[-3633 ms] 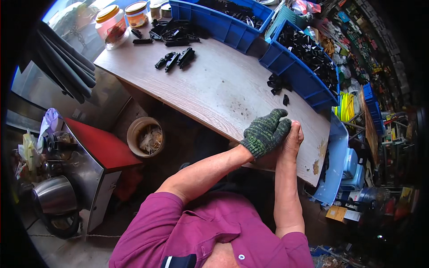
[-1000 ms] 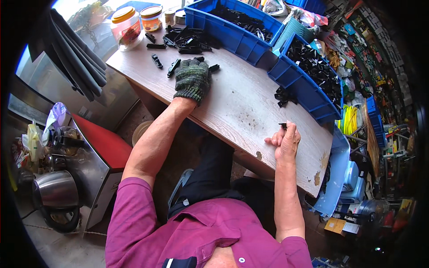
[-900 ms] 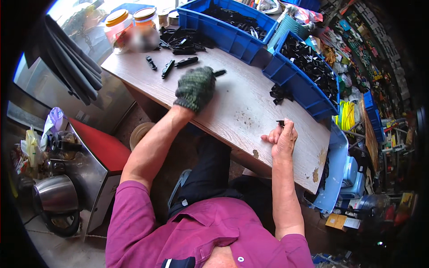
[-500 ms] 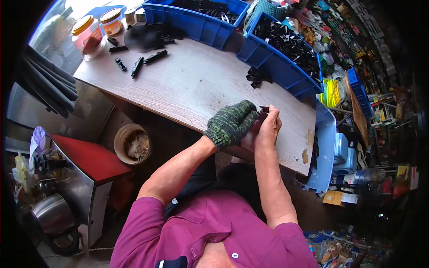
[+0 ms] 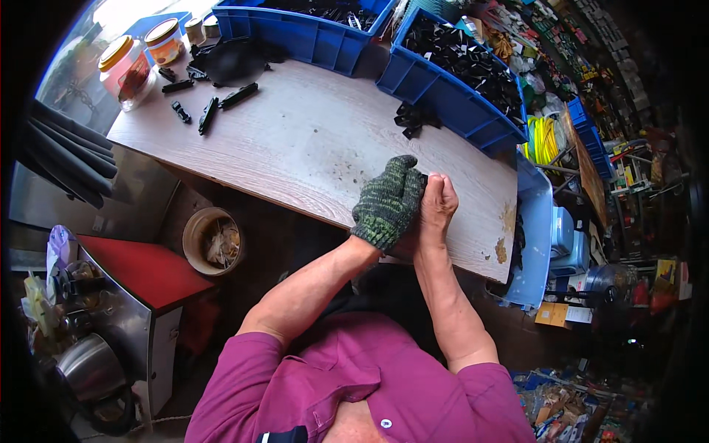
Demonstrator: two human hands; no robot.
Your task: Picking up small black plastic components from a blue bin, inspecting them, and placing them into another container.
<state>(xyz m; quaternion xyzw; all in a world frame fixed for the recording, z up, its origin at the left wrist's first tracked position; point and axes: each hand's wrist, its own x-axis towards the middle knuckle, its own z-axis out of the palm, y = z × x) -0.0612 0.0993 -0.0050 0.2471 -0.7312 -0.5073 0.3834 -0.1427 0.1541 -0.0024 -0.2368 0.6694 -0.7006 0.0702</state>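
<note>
My left hand [image 5: 388, 203], in a dark green and black knitted glove, is curled above the near edge of the table [image 5: 295, 155]. My bare right hand [image 5: 438, 205] presses against it from the right, its fingers closed. Between the two hands a sliver of a small black part [image 5: 424, 179] shows; my fingers hide most of it, so its shape cannot be made out. Beyond my hands lies a small heap of black pieces [image 5: 413, 119]. At the table's far left lie several black molded parts [image 5: 209, 116].
Blue crates [image 5: 295, 35] of black parts line the table's back; another blue crate [image 5: 443, 92] stands at the right. Lidded jars [image 5: 124, 70] stand far left. Below are a waste bucket [image 5: 188, 240], a red-topped cabinet [image 5: 140, 269] and, at right, a light blue tub [image 5: 538, 244].
My hands have drawn closer together around the part, which is now mostly covered. My left thumb area has lifted and straightened away from my right hand. The whole view has shifted slightly.
</note>
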